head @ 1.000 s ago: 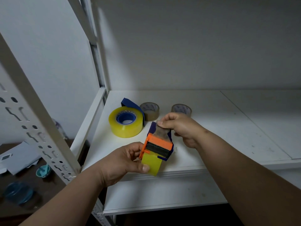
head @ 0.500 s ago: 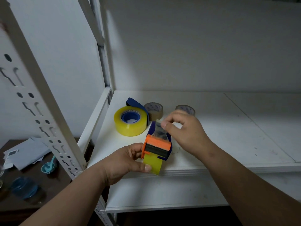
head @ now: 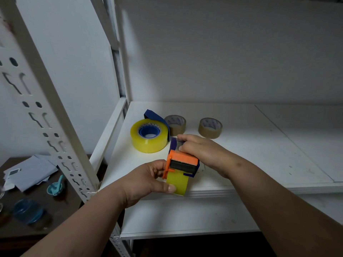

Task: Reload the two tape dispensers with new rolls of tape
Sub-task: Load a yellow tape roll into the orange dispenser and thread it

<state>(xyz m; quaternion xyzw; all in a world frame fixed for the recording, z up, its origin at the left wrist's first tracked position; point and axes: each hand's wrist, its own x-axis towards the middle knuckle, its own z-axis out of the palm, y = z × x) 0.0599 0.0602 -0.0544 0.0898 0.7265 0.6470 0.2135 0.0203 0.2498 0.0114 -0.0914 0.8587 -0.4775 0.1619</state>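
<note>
An orange and blue tape dispenser (head: 182, 162) with a yellow tape roll (head: 177, 183) in it is held above the front edge of the white shelf (head: 241, 154). My left hand (head: 148, 179) grips the yellow roll and the dispenser's left side. My right hand (head: 200, 152) lies over the dispenser's top, its fingertips pinching the tape strip at the far end. A second blue dispenser (head: 154, 116) lies on the shelf with a large yellow roll (head: 148, 135) on it. Two brown rolls (head: 175, 124) (head: 210, 127) stand behind.
A slotted white shelf upright (head: 52, 115) crosses the left foreground. A lower shelf (head: 185, 217) lies beneath. At the left is a dark wooden table (head: 46, 204) with papers (head: 31, 171), a teal spoon (head: 55, 187) and a blue lid (head: 27, 210).
My right hand has come down from the raised tape end onto the dispenser's top. The left hand keeps its grip. The camera has shifted a little to the left.
</note>
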